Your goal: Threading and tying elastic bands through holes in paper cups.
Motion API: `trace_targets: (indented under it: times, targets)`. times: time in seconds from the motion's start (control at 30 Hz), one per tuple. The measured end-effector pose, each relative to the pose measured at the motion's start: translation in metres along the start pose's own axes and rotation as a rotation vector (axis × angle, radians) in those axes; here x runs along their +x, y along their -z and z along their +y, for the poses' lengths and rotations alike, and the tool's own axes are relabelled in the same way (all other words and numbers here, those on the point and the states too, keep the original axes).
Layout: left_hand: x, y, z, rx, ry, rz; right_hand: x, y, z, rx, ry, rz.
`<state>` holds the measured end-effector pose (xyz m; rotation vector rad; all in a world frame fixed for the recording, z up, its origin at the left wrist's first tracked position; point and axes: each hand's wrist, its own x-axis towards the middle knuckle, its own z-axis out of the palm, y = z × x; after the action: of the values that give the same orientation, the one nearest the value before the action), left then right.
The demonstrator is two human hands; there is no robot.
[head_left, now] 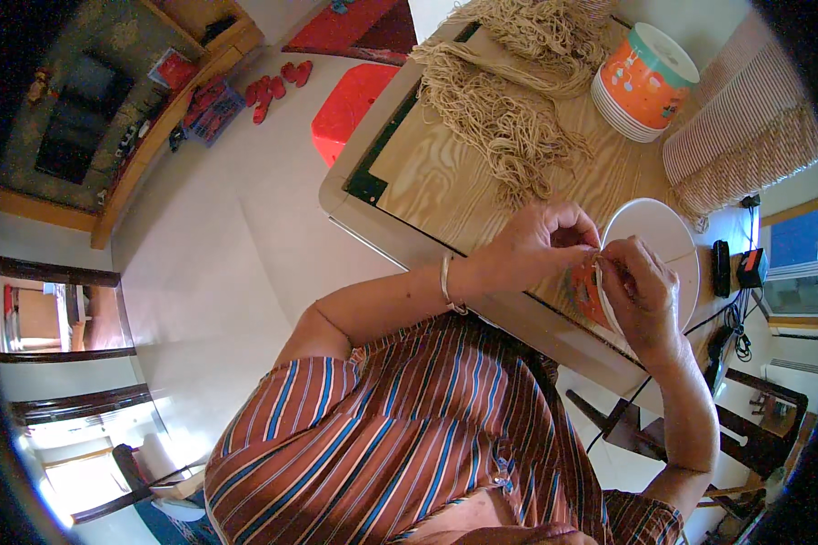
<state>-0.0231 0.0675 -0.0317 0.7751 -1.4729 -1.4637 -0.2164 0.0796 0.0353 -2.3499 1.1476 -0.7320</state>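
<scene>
A paper bowl (625,218), white inside and orange outside, tilts at the table's near right edge. My left hand (543,238) reaches its rim from the left, thumb and forefinger pinched together. Against the same rim, my right hand (643,283) has its fingers bent and closed, their tips meeting the left fingertips. A thin strand seems to cross the bowl's opening; what lies between the fingertips is too small to make out. Beyond my left hand, a loose heap of beige yarn (518,123) spreads across the wood-patterned tabletop (427,186).
Upside-down nested paper bowls (641,86) stand at the far right, beside a striped cloth bundle (727,145). Black cables (743,318) and a small black device (721,268) lie along the right edge. A red stool (350,104) stands left of the table, with red slippers (264,95) beyond.
</scene>
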Motion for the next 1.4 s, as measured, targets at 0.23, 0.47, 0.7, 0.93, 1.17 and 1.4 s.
trace_targets:
  times: [0.23,0.47,0.7,0.93,1.17,1.4]
  targets:
    - [-0.008,-0.003,0.009,0.125,-0.059,0.043,-0.001,-0.001,-0.001,0.015,-0.058,0.017]
    - [-0.006,-0.001,0.013,0.263,-0.109,0.030,-0.001,0.000,-0.004,0.017,-0.075,0.016]
    - [-0.001,0.004,0.004,0.460,-0.313,-0.002,-0.002,0.001,0.004,0.062,-0.113,-0.011]
    - [-0.001,0.000,-0.003,0.080,-0.087,-0.073,0.007,0.014,0.014,0.460,-0.446,-0.215]
    - [0.004,0.002,-0.004,-0.310,0.207,-0.128,0.006,0.009,0.018,0.561,-0.414,-0.189]
    - [0.004,0.002,-0.006,-0.413,0.240,-0.119,-0.003,0.006,0.014,0.521,-0.395,-0.116]
